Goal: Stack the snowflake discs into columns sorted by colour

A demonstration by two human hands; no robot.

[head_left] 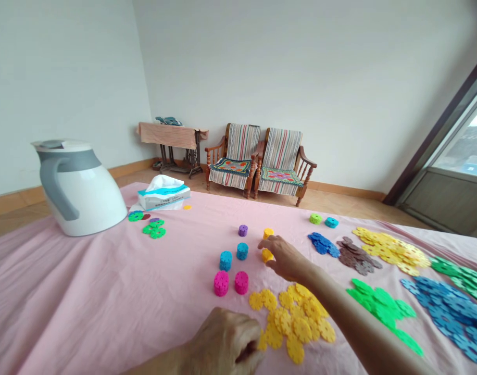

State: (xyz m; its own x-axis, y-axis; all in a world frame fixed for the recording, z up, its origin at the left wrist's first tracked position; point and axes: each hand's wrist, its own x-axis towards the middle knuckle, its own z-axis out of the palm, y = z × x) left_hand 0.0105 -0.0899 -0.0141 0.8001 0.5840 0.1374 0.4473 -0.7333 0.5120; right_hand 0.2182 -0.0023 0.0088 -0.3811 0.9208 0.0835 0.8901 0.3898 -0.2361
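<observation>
My right hand point(286, 258) reaches forward over the pink cloth point(86, 291) and its fingers close on a short yellow stack of snowflake discs point(266, 255). A second yellow stack point(268, 233) stands just behind it. My left hand point(225, 341) rests near the front edge, fingers curled in a pinch beside a loose pile of yellow discs point(295, 317); what it pinches is hidden. Two blue stacks point(234, 255), two magenta stacks point(230, 283) and a purple stack point(243, 230) stand to the left of my right hand.
A white kettle point(80, 187) and a tissue pack point(163, 192) sit at the back left, with green discs point(154, 228) beside them. Piles of blue point(451, 312), green point(379, 302), brown point(355, 255) and yellow discs point(390, 249) spread to the right. Two armchairs point(258, 164) stand against the far wall.
</observation>
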